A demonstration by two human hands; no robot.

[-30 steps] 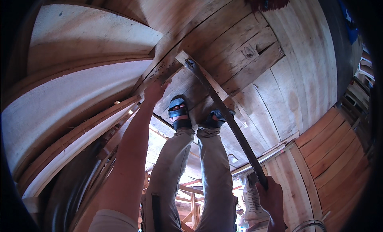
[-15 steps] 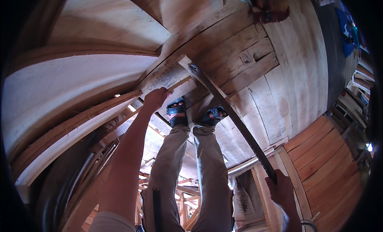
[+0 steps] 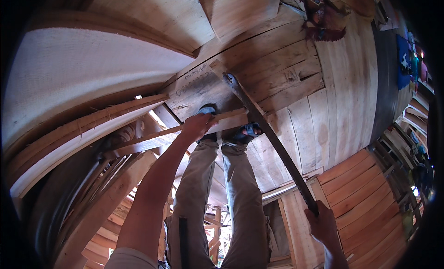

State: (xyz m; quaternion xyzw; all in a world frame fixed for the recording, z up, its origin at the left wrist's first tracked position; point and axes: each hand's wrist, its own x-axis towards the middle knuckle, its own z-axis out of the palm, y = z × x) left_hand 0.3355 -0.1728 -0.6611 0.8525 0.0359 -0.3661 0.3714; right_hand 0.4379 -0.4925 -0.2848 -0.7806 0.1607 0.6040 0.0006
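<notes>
My left hand (image 3: 198, 126) is closed around a long wooden batten (image 3: 229, 115), which slants from the stacked timber at left across to a dark bar near my feet. My right hand (image 3: 322, 225), at lower right, grips the near end of that long dark bar (image 3: 287, 160). The bar reaches up and left over the floor, and its far tip looks narrow and shiny; I cannot tell its exact kind. A pale wooden piece (image 3: 272, 123) shows partly from behind it. My sandalled feet (image 3: 248, 131) stand on the planks beneath, the left one partly hidden by my left hand.
Curved timbers (image 3: 88, 116) and a large pale panel (image 3: 101, 61) rise along the left. Worn floor planks (image 3: 296, 116) spread ahead, with a dark red fringed cloth (image 3: 326, 26) at the far side. Reddish boards (image 3: 356, 190) lie at right. Gaps open between beams below.
My left hand has moved right and slightly down, bringing the batten across to the bar. My right hand keeps its grip on the bar. The view has shifted slightly.
</notes>
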